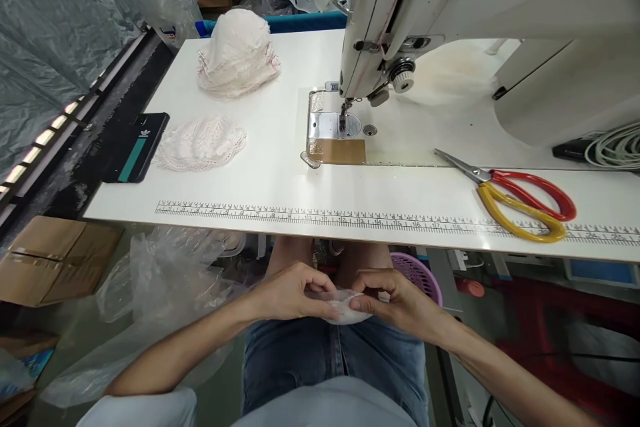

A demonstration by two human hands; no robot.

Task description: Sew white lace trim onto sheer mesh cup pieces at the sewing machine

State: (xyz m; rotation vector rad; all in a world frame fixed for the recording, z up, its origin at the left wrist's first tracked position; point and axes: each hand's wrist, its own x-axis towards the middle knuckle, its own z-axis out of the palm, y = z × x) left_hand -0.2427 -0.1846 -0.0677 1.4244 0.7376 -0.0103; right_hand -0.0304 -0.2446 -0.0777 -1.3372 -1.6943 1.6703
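Over my lap, just below the table's front edge, a small piece of white fabric (345, 308) is stretched between my two hands. My left hand (300, 293) pinches its left side between thumb and fingers. At the right side, my right hand (387, 297) grips it with the thumb on top. Part of the fabric is hidden by the fingers, so its full shape cannot be made out. On the table beyond lie a flat piece of white lace-edged fabric (203, 142) and a rounded pile of pale fabric (240, 53).
A sewing machine (370, 47) stands on the white table (280, 180), which has a printed ruler along its front. Scissors (515, 197) with red and yellow handles lie at right, a dark phone (137, 148) at left. Below are a purple basket (417, 277) and plastic bags (170, 280).
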